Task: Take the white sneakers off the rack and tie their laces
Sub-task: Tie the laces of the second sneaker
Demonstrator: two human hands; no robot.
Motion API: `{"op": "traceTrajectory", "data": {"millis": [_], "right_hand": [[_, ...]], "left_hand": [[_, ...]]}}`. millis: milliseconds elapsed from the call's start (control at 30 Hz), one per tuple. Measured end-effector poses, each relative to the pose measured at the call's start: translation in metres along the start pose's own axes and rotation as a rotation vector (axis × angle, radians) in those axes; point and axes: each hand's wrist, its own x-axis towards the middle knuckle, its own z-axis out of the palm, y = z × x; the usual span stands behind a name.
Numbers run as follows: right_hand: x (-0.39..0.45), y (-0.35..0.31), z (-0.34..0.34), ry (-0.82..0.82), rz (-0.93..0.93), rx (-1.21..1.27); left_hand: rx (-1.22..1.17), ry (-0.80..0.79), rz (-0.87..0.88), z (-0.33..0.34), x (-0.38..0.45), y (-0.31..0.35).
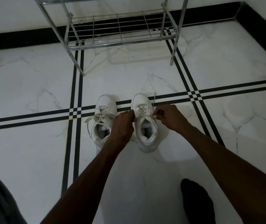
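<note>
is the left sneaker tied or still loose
Loose. The left sneaker has no bow; its lace ends trail onto the floor beside it.

A white marble-patterned floor, crossed by paired black inlay stripes and edged with a black skirting along the wall, carries two white sneakers set side by side with their toes toward the wall. The left sneaker sits on a stripe with its laces loose and spilling onto the tile, while the right sneaker stands just beside it, apart by a narrow gap. Farther back a chrome wire rack stands on the floor, its bottom shelf bare, and a dark-socked foot rests on the tile nearest the camera.
</note>
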Motion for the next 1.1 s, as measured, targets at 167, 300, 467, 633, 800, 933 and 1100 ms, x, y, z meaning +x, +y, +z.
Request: {"op": "traceTrajectory", "data": {"millis": [167, 300, 467, 633, 800, 933, 1100], "right_hand": [[0.001, 0.000, 0.005, 0.025, 0.084, -0.062], [-0.004, 0.002, 0.015, 0.034, 0.193, -0.040], [-0.002, 0.000, 0.008, -0.075, 0.166, -0.068], [0.002, 0.001, -0.016, -0.275, 0.271, 0.215], [0.011, -0.013, -0.020, -0.273, 0.354, 0.912], [0.019, -0.025, -0.017, -0.247, 0.341, 1.051], [0.023, -0.029, -0.012, -0.183, 0.304, 0.844]], "left_hand": [[-0.149, 0.018, 0.061, 0.008, -0.010, -0.006], [-0.044, 0.057, 0.039, 0.018, -0.026, -0.013], [-0.080, -0.083, -0.096, 0.000, -0.007, -0.005], [-0.192, -0.130, -0.118, -0.022, 0.001, -0.012], [-0.797, -0.077, -0.310, -0.038, 0.010, 0.002], [-1.191, 0.003, -0.412, -0.037, 0.022, 0.014], [-1.149, 0.016, -0.363, -0.025, 0.028, 0.023]]}}
